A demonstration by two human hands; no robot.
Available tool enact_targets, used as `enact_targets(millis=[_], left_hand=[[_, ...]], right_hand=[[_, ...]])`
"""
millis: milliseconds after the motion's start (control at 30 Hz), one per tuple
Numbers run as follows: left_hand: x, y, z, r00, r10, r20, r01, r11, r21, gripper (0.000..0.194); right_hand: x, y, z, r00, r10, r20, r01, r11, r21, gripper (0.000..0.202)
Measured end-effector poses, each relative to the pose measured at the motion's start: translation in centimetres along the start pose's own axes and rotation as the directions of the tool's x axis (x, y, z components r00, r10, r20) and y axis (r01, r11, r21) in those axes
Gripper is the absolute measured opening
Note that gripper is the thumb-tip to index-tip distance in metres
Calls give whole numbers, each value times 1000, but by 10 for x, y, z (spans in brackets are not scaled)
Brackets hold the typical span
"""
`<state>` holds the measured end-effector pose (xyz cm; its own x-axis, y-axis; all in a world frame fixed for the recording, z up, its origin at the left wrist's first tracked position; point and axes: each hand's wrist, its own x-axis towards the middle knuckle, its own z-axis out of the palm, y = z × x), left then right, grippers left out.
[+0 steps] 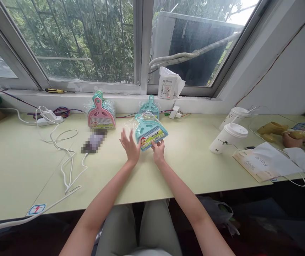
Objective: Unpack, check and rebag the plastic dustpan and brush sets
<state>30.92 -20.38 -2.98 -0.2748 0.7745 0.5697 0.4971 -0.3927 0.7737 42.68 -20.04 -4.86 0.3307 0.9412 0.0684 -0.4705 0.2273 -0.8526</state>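
A teal mini dustpan and brush set [151, 131] in clear wrap, with a yellow-green label, is held tilted above the table in front of me. My right hand [158, 149] grips its lower edge between thumb and fingers. At its left side is my left hand [130, 146], fingers spread apart, the thumb close to or touching the edge. Behind it, another teal dustpan set [149, 105] leans at the wall under the window. Further left stands a row of wrapped dustpan sets, a pink dustpan set [101, 113] at the front.
Left of my hands lie a blurred-out phone [94, 141], white cables [71, 160] and a power strip [49, 121]. Two white cups [228, 138] and a paper bag [264, 163] stand or lie at right. Another person's hand [292, 139] is at the far right. A yellow cutter [54, 90] rests on the sill.
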Motion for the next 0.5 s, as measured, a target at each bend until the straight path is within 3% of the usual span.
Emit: enact_targets(millis=[100, 233, 367, 500], left_hand=[[6, -3, -7, 976, 141, 164, -159, 982, 106, 29], [9, -4, -13, 945, 184, 269, -215, 972, 91, 36], [11, 0, -16, 899, 229, 373, -216, 973, -76, 35], [14, 1, -15, 796, 292, 531, -216, 955, -202, 33]], right_hand=[[1, 0, -1, 1000, 11, -6, -11, 1000, 18, 58], [0, -2, -1, 1000, 20, 20, -20, 1000, 6, 54], [0, -2, 0, 999, 35, 30, -35, 999, 7, 51], [2, 0, -2, 998, 43, 43, -43, 999, 5, 48]])
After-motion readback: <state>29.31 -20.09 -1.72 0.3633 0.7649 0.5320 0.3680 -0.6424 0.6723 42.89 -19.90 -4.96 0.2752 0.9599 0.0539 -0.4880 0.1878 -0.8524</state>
